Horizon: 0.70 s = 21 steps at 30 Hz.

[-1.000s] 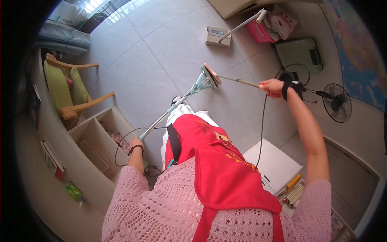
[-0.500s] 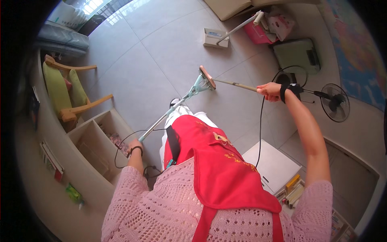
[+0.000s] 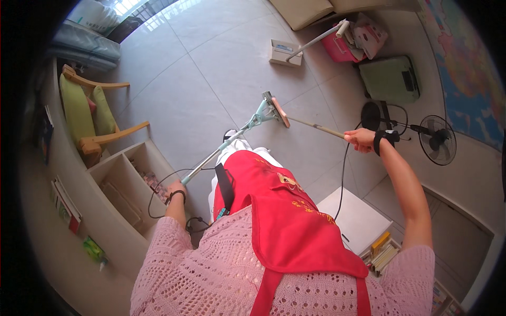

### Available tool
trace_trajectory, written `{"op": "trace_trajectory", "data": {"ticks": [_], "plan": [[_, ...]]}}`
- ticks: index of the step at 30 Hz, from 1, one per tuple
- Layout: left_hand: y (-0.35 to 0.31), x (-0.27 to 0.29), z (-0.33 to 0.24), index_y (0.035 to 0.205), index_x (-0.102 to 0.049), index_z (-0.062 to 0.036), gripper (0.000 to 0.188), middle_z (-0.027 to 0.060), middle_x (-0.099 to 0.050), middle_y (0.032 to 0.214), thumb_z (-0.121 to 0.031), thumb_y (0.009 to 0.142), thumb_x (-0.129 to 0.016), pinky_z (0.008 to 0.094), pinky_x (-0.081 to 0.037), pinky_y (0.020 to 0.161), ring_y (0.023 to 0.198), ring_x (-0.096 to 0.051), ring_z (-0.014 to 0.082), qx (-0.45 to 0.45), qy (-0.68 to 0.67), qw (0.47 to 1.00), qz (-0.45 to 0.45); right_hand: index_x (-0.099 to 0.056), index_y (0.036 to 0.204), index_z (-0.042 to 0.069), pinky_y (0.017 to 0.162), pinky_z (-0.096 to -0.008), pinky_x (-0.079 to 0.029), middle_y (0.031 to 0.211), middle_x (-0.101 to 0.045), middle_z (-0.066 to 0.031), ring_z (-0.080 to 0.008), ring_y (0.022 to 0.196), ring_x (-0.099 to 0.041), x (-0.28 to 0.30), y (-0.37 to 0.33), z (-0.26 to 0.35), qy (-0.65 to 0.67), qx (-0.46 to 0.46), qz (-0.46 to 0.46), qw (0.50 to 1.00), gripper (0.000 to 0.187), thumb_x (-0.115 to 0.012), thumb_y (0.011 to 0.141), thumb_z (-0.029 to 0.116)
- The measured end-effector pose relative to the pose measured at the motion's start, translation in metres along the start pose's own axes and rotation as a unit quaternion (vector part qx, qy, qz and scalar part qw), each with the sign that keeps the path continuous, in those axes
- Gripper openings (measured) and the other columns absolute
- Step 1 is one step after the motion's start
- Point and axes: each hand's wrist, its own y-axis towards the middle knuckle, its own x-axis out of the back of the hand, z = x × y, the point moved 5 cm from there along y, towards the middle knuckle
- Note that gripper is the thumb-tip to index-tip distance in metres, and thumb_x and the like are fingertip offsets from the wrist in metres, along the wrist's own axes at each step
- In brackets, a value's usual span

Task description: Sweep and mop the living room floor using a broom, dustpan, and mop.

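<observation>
While the left hand [image 3: 175, 190] grips a mop [image 3: 240, 131] at centre-left, the right hand [image 3: 361, 139] clasps a tan rod [image 3: 316, 126], centre-right.

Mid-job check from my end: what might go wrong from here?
The beige rod in the right hand appears to meet the pink sponge of the mop; its tip might slip off. The dark cable hanging by that hand could snag if the arm swings. In this view the mop, held in the left hand, passes close to a shoe, so it might bump the foot.
</observation>
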Motion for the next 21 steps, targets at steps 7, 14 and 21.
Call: {"op": "trace_trajectory", "data": {"ticks": [7,14,21], "plan": [[0.004,-0.004,0.002,0.107,-0.056,-0.0211,0.028,0.0108,-0.054,0.113,-0.020,0.085,-0.038,0.0441,-0.034,0.089,0.108,-0.049,0.0281,-0.004,-0.002,1.000,0.002,-0.048,0.117,0.020,0.034,-0.0159,-0.023,0.058,-0.038,0.0006,-0.0028,0.039,-0.026,-0.007,-0.005,-0.039,0.010,-0.040,-0.034,0.999,0.036,-0.050,0.081,0.016],[0.004,0.000,0.004,0.107,-0.056,-0.0213,0.028,0.0103,-0.055,0.112,-0.019,0.085,-0.038,0.0426,-0.035,0.088,0.108,-0.049,0.0282,-0.006,0.012,1.000,-0.008,-0.043,0.125,0.016,0.035,-0.0191,-0.025,0.061,-0.045,-0.0039,-0.0057,0.040,-0.030,0.006,-0.007,-0.036,-0.009,-0.050,-0.009,0.999,0.044,-0.054,0.083,0.020],[0.000,0.006,0.000,0.107,-0.055,-0.0214,0.028,0.0103,-0.055,0.111,-0.014,0.084,-0.041,0.0426,-0.037,0.086,0.108,-0.050,0.0270,-0.005,0.012,1.000,-0.012,-0.041,0.070,0.012,0.030,-0.0184,-0.018,0.051,-0.034,0.0008,-0.0029,0.035,-0.025,0.012,-0.006,0.009,-0.014,-0.016,0.001,1.000,0.012,-0.051,0.075,0.006]]}}
